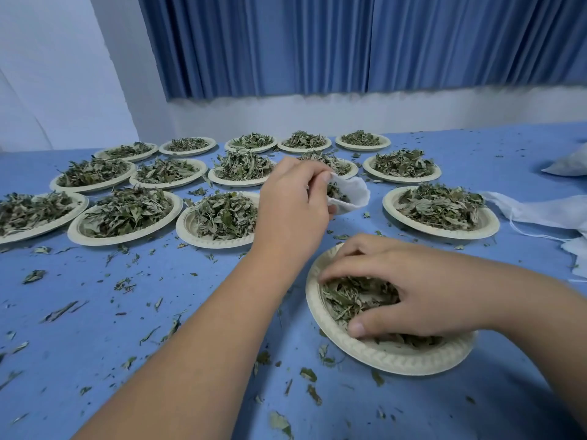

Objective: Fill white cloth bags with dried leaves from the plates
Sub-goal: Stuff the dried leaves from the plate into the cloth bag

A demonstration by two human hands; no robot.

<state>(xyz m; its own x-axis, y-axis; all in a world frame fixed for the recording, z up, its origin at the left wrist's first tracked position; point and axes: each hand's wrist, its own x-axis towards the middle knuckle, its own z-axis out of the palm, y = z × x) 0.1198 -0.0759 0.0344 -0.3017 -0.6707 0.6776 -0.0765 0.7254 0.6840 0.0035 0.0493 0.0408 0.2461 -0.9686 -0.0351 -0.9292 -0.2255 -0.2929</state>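
Observation:
My left hand [293, 204] holds a small white cloth bag [351, 193] above the blue table, pinching its rim so the mouth gapes open; a few dried leaves show inside. My right hand [409, 290] lies in the near cream paper plate [374, 354], fingers curled round a clump of dried leaves [352, 296]. The bag hangs a short way beyond and to the left of that plate.
Several more plates heaped with dried leaves, such as one [441, 214] at right and one [219, 219] at centre, fill the far half of the table. Loose white bags [540, 211] lie at the right edge. Leaf crumbs litter the blue tabletop [158, 312].

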